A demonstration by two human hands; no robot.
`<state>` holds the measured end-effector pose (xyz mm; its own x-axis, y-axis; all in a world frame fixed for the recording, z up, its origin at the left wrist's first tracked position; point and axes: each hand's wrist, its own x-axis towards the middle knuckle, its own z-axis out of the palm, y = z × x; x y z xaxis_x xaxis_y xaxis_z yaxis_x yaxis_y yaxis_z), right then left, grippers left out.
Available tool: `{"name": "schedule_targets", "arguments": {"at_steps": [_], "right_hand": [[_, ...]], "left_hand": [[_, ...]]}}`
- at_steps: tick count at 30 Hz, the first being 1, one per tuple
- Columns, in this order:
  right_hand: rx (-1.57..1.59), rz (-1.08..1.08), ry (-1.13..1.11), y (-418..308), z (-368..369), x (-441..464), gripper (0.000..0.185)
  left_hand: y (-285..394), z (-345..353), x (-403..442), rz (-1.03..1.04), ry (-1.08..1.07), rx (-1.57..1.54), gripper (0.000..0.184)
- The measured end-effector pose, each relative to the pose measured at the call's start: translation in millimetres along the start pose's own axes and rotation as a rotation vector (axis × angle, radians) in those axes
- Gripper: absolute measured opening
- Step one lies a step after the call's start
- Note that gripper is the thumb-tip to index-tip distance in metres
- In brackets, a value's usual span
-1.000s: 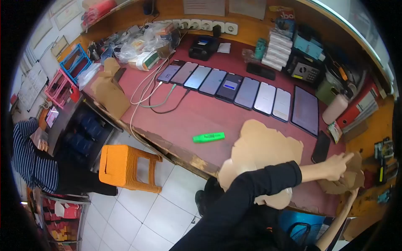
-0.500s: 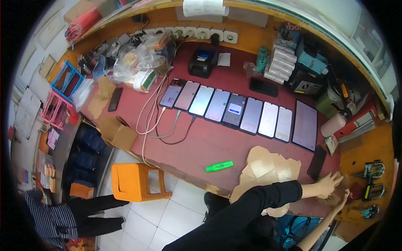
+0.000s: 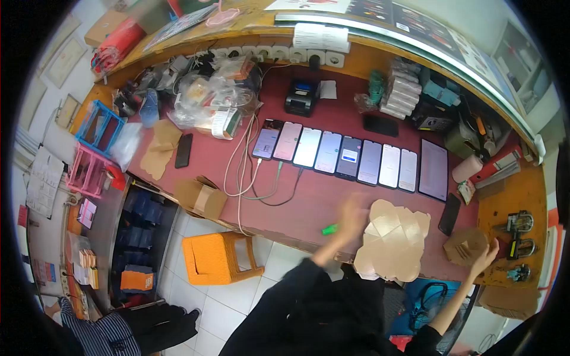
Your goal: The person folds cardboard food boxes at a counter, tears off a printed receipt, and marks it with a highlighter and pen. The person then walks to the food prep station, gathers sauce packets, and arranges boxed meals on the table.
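1. Left hand (image 3: 352, 218): motion-blurred, above the dark red bench (image 3: 279, 221), between the green highlighter marker (image 3: 329, 229) and the flat light-brown cardboard sheet (image 3: 395, 243). Grip: cannot tell whether fingers are apart or together.
2. Right hand (image 3: 487, 258): at the right edge of the small folded brown cardboard piece (image 3: 465, 247). Fingers overlap that edge in view; cannot tell if the grip is clamped on it.
3. Folded piece sits at the right end of the bench, near front edge, next to the wooden side panel (image 3: 504, 196).
4. Flat sheet lies near the front edge, between the hands. Lobed outline, creased surface, glossy patches.
5. Marker: part covered by the left hand and forearm.
6. Row of eight lit smartphones (image 3: 327, 152) runs across the bench behind the hands; large dark-framed tablet (image 3: 434, 169) at its right end. White, green and black cables run to phones at the left end.
7. Black slab-shaped phone (image 3: 449, 215) lies between tablet and folded piece, just beside the latter.
8. Boxy black printer (image 3: 301, 98) stands behind the row. Open brown cardboard box (image 3: 205, 197) at front left, orange plastic stool (image 3: 208, 255) on the floor below.
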<state>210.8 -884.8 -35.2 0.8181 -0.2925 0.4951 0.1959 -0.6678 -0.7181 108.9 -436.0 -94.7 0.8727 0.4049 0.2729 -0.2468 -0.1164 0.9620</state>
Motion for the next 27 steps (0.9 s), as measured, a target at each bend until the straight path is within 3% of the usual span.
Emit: {"name": "schedule_targets", "arguments": {"at_steps": [2, 3, 5, 6, 8, 11, 14, 17, 20, 22, 27], "right_hand": [[-0.062, -0.172, -0.023, -63, 44, -16, 0.031], [-0.049, -0.228, -0.076, -106, 74, -29, 0.029], [-0.060, -0.361, -0.232, -161, 140, -53, 0.028], [-0.031, -0.446, -0.308, -165, 178, -65, 0.027], [0.119, -0.434, -0.536, -211, 247, -94, 0.026], [0.266, -0.477, -0.741, -262, 345, -138, 0.030], [0.204, -0.661, -0.852, -299, 428, -166, 0.034], [0.038, -0.713, -0.951, -322, 496, -178, 0.041], [-0.006, -0.699, -0.937, -324, 555, -182, 0.044], [-0.134, -0.780, -0.804, -329, 576, -182, 0.047], [-0.196, -0.779, -0.762, -318, 584, -186, 0.045]], "left_hand": [[-46, -103, -29, -0.057, 0.469, 0.499, 0.036], [-64, -145, -37, -0.076, 0.663, 0.508, 0.032], [-74, -200, -44, -0.204, 0.760, 0.619, 0.026], [-79, -208, -44, -0.209, 0.763, 0.619, 0.026], [-89, -217, -41, -0.302, 0.680, 0.999, 0.020], [-85, -215, -37, -0.299, 0.694, 1.033, 0.015], [-87, -219, -41, -0.325, 0.658, 0.979, 0.012], [-83, -217, -38, -0.336, 0.679, 0.963, 0.010], [-81, -217, -38, -0.346, 0.649, 0.995, 0.011], [-82, -217, -37, -0.366, 0.643, 1.013, 0.011], [-82, -215, -35, -0.402, 0.599, 1.080, 0.015]]}}
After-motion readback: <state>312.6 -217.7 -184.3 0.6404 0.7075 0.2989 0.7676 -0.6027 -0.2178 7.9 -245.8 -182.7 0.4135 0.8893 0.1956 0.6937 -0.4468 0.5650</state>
